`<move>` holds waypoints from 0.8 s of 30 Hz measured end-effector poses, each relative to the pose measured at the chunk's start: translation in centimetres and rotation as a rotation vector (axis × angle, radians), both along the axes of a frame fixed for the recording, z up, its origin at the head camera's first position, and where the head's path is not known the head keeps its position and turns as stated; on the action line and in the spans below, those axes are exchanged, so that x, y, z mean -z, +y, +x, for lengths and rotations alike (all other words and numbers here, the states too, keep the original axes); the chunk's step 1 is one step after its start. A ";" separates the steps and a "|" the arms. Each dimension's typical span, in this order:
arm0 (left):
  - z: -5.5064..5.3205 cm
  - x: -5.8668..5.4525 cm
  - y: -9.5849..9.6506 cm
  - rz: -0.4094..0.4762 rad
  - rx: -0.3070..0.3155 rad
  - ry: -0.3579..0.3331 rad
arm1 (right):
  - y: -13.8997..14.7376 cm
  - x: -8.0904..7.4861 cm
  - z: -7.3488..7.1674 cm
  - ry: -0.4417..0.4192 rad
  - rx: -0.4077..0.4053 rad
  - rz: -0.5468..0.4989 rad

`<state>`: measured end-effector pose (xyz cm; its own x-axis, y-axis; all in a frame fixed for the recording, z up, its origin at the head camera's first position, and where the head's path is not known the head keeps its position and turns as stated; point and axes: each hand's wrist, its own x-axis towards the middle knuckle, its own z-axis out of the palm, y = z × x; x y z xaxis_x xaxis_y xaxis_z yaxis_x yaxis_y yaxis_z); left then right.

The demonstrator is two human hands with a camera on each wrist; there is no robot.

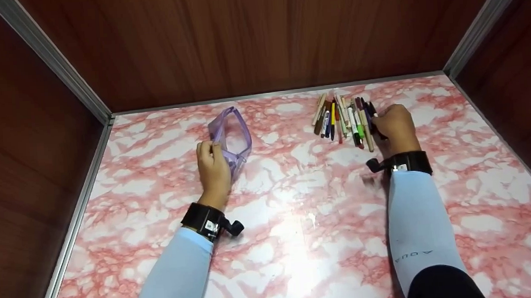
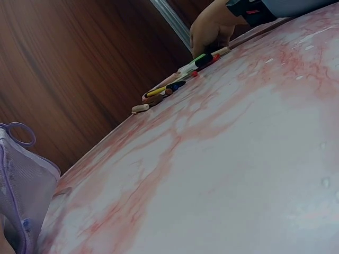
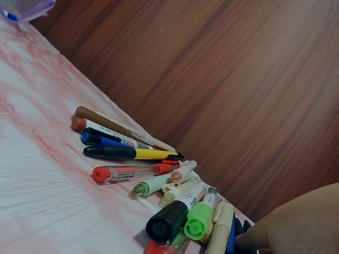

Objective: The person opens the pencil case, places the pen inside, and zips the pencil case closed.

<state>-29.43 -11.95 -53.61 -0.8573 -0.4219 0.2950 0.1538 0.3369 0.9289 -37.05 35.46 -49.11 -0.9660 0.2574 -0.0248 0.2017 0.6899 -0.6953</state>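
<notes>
My left hand grips the near left edge of a purple mesh zip pouch, whose mouth gapes open. In the left wrist view the pouch stands at the lower left, with something blue showing through its mesh. On the right, a row of pens and markers lies side by side. At the right end of this row, my right hand pinches a black pen, partly hidden by the fingers. Close beside that hand lie a green-capped marker and a beige pen.
The table has a red and white marbled top. Wood panels wall it in at the back and both sides, with metal strips along the edges. Farther left in the row are a yellow and black pen and a red pen.
</notes>
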 end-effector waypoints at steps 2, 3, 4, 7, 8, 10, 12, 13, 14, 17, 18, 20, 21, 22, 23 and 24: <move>0.0 -0.1 0.0 -0.001 0.002 -0.004 | 0.0 0.0 0.1 -0.003 0.003 -0.023; 0.0 -0.1 -0.1 -0.001 0.002 -0.006 | -0.1 0.0 0.1 -0.004 0.006 -0.040; 0.0 -0.1 -0.1 0.001 0.004 -0.009 | -0.1 0.0 0.1 -0.006 0.010 -0.066; 0.0 -0.2 -0.1 0.002 0.011 -0.004 | -0.1 -0.1 0.0 -0.014 0.025 -0.166; -0.1 -0.2 -0.2 0.001 0.012 -0.002 | -0.1 -0.1 -0.1 -0.017 0.030 -0.189; -0.1 -0.2 -0.2 0.001 0.016 0.002 | 0.1 -0.3 -0.3 -0.021 0.042 -0.204; -0.2 -0.2 -0.2 -0.001 0.018 0.003 | 0.2 -0.5 -0.5 -0.023 0.060 -0.209; -0.2 -0.2 -0.3 -0.001 0.018 0.002 | 0.2 -0.6 -0.5 -0.026 0.070 -0.221; -0.2 -0.2 -0.3 -0.002 0.019 0.003 | 0.2 -0.8 -0.5 -0.032 0.084 -0.264; -0.2 -0.2 -0.4 -0.005 0.018 0.002 | -0.4 -1.6 -0.4 -0.054 0.118 -0.511; -0.2 -0.2 -0.4 -0.007 0.018 0.004 | -0.8 -2.0 -0.3 -0.051 0.125 -0.590; -0.1 -0.2 -0.4 -0.010 0.018 0.007 | -1.6 -2.6 -0.4 -0.030 0.120 -0.683; -0.1 -0.2 -0.4 -0.008 0.019 0.005 | -2.0 -2.9 -0.4 -0.011 0.105 -0.700; 0.0 -0.2 -0.3 -0.008 0.020 0.004 | -2.3 -3.1 -0.4 0.004 0.094 -0.711; 0.0 -0.2 -0.2 -0.008 0.021 0.001 | -2.7 -3.3 -0.4 0.020 0.078 -0.701; 0.0 -0.1 -0.1 -0.008 0.020 -0.007 | -3.0 -3.4 -0.4 0.038 0.059 -0.637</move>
